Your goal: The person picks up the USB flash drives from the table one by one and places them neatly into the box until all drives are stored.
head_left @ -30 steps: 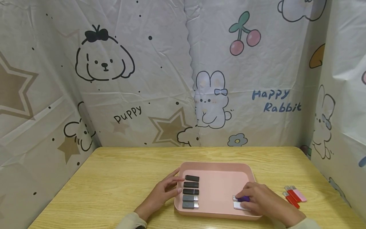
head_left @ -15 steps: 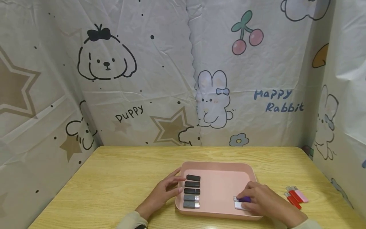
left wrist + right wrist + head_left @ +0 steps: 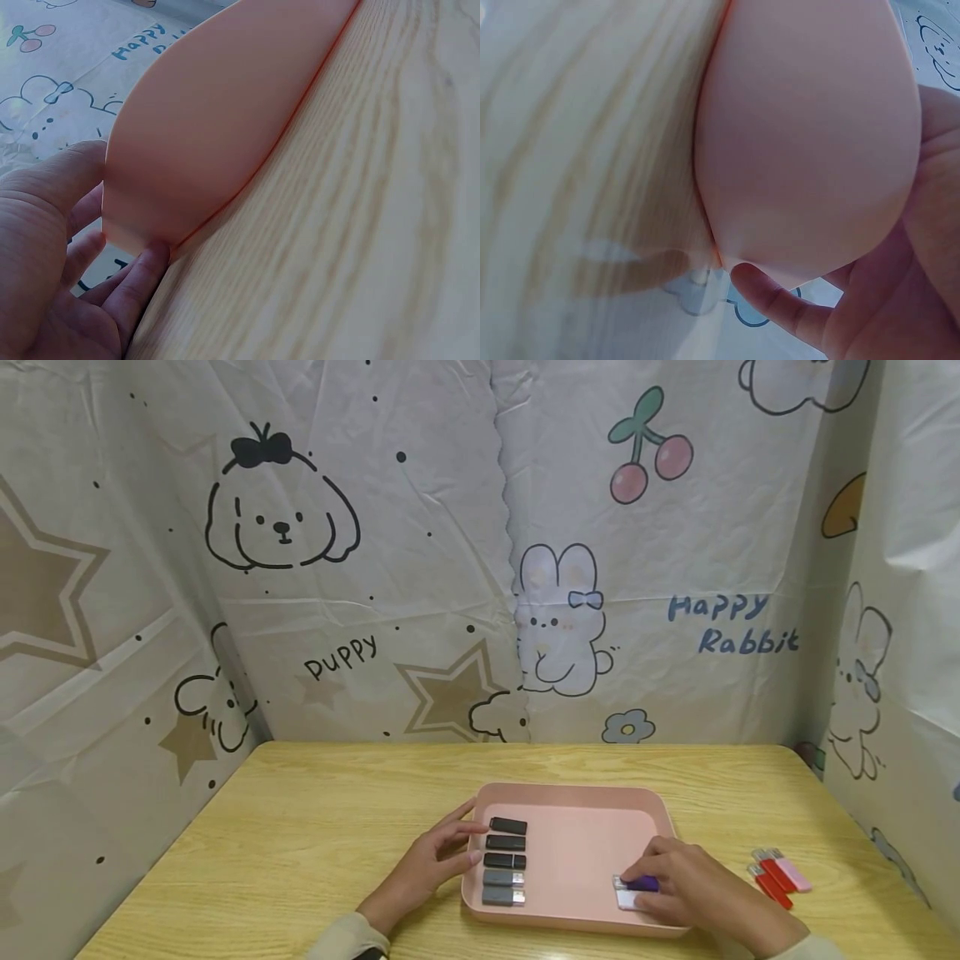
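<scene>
My right hand [image 3: 682, 881] reaches over the right side of a pink tray [image 3: 570, 925]. Its forefinger and thumb close about a purple USB flash drive [image 3: 642, 883], the thumb lying over a white USB flash drive [image 3: 626, 900] just in front of it. Both drives lie side by side in the tray, partly covered by the fingers. My left hand [image 3: 431, 860] rests at the tray's left rim with loosely spread fingers, thumb and forefinger tips over the edge. In the left wrist view, one finger touches the outer wall low down. The right wrist view shows a fingertip by the tray's outer corner.
Down the tray's left side runs a column of black flash drives [image 3: 506, 842] and grey flash drives [image 3: 498, 896]. Right of the tray, red flash drives [image 3: 772, 890] and a pink flash drive [image 3: 793, 874] lie on the wooden table [image 3: 337, 802]. A printed cloth [image 3: 435, 527] hangs behind.
The head view has shifted slightly, so everything sits a little further right. Both hands keep nearly the same places, the right one on the purple drive throughout.
</scene>
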Demonstrator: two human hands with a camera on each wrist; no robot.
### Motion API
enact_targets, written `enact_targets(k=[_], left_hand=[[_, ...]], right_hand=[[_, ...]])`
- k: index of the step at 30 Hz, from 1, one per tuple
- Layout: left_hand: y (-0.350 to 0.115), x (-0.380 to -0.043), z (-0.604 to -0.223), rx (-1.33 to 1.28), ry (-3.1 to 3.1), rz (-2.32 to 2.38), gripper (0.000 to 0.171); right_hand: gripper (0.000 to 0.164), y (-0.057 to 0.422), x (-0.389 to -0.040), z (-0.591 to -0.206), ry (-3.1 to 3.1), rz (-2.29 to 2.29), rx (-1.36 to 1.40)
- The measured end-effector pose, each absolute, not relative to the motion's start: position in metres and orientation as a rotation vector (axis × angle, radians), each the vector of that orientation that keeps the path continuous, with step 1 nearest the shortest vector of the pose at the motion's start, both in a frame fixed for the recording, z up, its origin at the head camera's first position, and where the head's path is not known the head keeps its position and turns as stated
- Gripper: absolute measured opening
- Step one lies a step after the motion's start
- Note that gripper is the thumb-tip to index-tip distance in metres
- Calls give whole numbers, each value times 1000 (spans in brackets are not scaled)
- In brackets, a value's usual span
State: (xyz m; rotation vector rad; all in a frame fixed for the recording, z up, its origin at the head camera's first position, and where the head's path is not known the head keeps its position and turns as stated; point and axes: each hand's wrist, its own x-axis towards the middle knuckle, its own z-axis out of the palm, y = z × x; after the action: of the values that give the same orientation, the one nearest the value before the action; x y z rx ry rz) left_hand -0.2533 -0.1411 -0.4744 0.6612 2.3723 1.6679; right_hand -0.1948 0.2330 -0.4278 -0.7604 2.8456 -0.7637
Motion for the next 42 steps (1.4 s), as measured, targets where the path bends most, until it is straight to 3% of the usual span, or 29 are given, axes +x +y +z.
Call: enact_targets(k=[32, 42], left_hand=[[-142, -251, -473, 702, 2351, 1696, 36], [-141, -250, -471, 715, 2320, 1719, 35]], right_hand=[[27, 232, -195, -426, 2853, -769, -675], [21, 239, -193, -420, 2905, -753, -700]])
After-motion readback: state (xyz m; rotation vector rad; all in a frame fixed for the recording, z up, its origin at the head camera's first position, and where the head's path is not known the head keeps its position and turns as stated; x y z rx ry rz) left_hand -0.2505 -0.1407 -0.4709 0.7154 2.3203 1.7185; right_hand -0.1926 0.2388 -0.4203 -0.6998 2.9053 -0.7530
